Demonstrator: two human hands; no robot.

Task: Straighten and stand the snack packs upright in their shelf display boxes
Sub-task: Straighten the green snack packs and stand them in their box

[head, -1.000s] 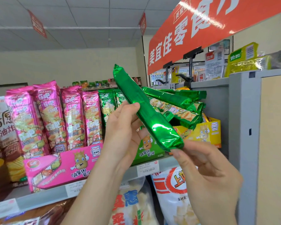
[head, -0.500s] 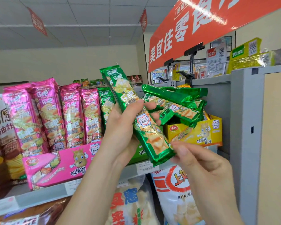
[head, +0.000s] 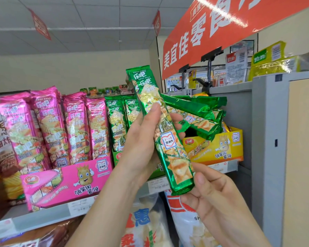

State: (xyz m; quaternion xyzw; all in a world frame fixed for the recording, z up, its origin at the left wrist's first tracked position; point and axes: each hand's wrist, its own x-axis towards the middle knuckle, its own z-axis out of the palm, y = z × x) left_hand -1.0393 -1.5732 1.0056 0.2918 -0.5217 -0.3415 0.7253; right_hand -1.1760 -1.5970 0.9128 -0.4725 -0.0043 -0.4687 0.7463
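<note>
A long green snack pack [head: 169,145] is held nearly upright in front of the shelf, printed face toward me. My left hand [head: 143,145] grips its middle from the left. My right hand [head: 212,193] pinches its bottom end. Behind it, two green packs [head: 116,122] stand in a green display box [head: 118,156], mostly hidden by my left hand. Several green packs [head: 200,111] lie tumbled across a yellow display box [head: 219,148] to the right. Pink packs [head: 61,127] stand upright in a pink display box [head: 70,182] on the left.
A grey shelf edge [head: 43,218] with price tags runs below the boxes. A grey upright panel [head: 268,139] closes the shelf on the right. Large snack bags [head: 185,225] sit on the shelf below. An orange sign [head: 221,27] hangs overhead.
The green pack has turned from a slanted, back-facing position to nearly upright with its printed face toward me. Both hands kept hold of it and rose slightly.
</note>
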